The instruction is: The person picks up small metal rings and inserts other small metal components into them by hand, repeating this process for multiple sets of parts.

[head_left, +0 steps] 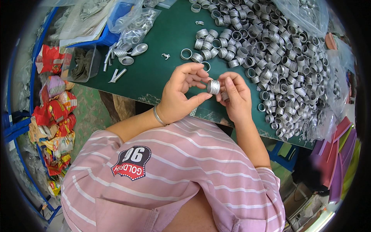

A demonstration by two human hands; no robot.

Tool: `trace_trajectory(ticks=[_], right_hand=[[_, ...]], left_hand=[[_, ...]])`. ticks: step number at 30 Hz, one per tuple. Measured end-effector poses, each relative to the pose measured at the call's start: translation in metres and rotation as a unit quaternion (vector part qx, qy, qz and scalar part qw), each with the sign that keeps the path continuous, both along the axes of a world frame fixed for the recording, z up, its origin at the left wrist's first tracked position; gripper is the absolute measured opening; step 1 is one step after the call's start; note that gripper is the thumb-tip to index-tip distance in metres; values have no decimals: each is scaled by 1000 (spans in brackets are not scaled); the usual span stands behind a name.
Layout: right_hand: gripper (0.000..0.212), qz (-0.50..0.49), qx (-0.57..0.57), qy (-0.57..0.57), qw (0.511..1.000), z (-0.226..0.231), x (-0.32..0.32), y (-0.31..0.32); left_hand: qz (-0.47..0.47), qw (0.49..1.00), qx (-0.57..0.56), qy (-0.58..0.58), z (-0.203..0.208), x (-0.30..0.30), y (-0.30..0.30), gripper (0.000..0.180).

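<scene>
A flat worktable with a dark green top (148, 75) is the main furniture, its near edge scuffed pale. Left of the table stands a rack with a slim, bright blue frame (17, 129). A mottled green floor (85, 106) shows between rack and table. A rough brown wooden piece (124, 107) shows under the table's near left edge. Even light covers the table.

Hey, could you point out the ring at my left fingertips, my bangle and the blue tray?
Ring (214, 87): head view, on its outer wall.
Bangle (158, 116): head view, on its outer band.
Blue tray (109, 38): head view, on its side.
</scene>
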State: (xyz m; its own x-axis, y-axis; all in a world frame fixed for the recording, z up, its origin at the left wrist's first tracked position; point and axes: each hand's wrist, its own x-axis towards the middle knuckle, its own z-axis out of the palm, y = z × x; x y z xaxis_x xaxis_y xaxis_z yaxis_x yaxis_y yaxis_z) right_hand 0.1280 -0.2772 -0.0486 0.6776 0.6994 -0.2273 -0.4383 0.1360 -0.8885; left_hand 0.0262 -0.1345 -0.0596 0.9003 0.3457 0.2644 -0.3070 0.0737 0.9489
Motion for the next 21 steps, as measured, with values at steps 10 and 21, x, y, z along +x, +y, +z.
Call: trace_trajectory(ticks=[10,21], right_hand=[[22,-35,81,-109,990,-6,-9,-1],[22,-25,104,126,986,-19,-12,-3]], left_hand=[[-24,1000,12,8,2,1,-4,66],[13,997,64,-40,6,3,-4,58]])
